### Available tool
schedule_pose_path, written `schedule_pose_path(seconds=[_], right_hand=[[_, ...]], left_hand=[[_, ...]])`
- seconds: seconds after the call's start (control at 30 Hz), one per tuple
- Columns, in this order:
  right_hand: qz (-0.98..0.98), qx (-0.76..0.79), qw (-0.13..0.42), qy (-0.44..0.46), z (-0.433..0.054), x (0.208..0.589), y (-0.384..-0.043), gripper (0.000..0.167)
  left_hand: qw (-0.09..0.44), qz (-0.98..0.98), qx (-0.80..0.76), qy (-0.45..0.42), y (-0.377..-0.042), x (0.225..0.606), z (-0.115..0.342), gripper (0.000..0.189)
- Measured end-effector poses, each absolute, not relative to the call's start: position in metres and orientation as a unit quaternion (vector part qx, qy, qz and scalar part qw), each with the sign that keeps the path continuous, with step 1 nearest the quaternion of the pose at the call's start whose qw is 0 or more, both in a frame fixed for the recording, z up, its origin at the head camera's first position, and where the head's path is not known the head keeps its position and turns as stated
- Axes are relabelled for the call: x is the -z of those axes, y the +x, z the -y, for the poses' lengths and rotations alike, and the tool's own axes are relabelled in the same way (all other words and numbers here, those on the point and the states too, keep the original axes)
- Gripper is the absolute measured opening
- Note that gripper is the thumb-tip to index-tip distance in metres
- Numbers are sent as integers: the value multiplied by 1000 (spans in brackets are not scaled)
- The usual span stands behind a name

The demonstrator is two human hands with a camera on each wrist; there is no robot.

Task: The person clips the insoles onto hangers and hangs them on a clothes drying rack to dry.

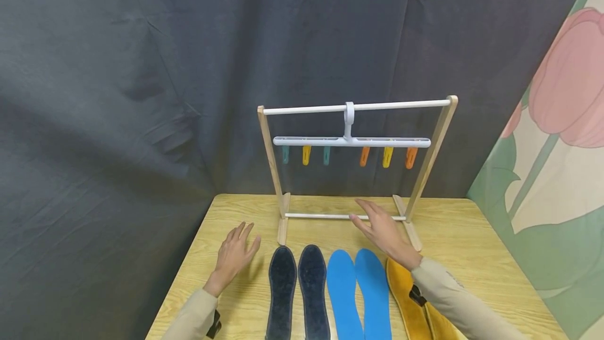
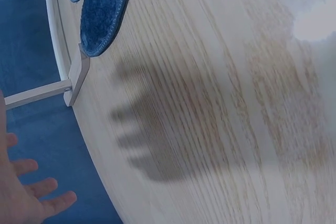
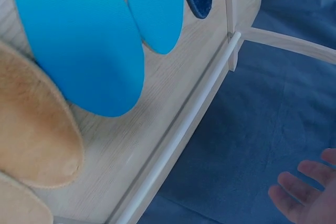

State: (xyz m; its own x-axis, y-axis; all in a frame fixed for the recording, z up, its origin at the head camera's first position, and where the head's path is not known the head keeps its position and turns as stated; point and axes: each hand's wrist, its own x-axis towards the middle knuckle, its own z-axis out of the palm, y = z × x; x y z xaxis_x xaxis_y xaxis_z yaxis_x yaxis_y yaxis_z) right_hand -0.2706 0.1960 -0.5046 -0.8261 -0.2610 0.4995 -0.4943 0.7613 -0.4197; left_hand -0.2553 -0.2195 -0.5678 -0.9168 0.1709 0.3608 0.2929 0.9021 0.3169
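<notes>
Three pairs of insoles lie side by side on the wooden table: dark fuzzy insoles (image 1: 282, 293), blue insoles (image 1: 344, 293) and yellow-orange insoles (image 1: 403, 298). Left of the dark pair, my left hand (image 1: 233, 253) hovers above the table with fingers spread, holding nothing; its shadow falls on the wood in the left wrist view. My right hand (image 1: 382, 230) is held in the air past the toes of the blue and orange insoles, fingers extended and empty. The right forearm covers part of the orange pair.
A wood-and-white rack (image 1: 345, 216) stands at the table's back. From its top bar hangs a white hanger (image 1: 306, 141) with several coloured clips (image 1: 387, 157). Behind is a dark curtain (image 1: 189, 67); a floral panel (image 1: 557, 172) borders the right side.
</notes>
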Motion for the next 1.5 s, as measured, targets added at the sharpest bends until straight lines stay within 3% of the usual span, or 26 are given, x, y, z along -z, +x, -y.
schedule_pose_path(seconds=[0.27,0.67,1.5], right_hand=[[908,-274,237,212,-186,504,-276,57],[920,-272,203,196,-180,496,-277,60],[916,-277,193,217,-160,471,-286,58]], left_hand=[[163,959,199,-116,-253,573,218,58],[138,961,215,-103,-249,579,213,59],[129,960,223,-107,-241,592,203,54]])
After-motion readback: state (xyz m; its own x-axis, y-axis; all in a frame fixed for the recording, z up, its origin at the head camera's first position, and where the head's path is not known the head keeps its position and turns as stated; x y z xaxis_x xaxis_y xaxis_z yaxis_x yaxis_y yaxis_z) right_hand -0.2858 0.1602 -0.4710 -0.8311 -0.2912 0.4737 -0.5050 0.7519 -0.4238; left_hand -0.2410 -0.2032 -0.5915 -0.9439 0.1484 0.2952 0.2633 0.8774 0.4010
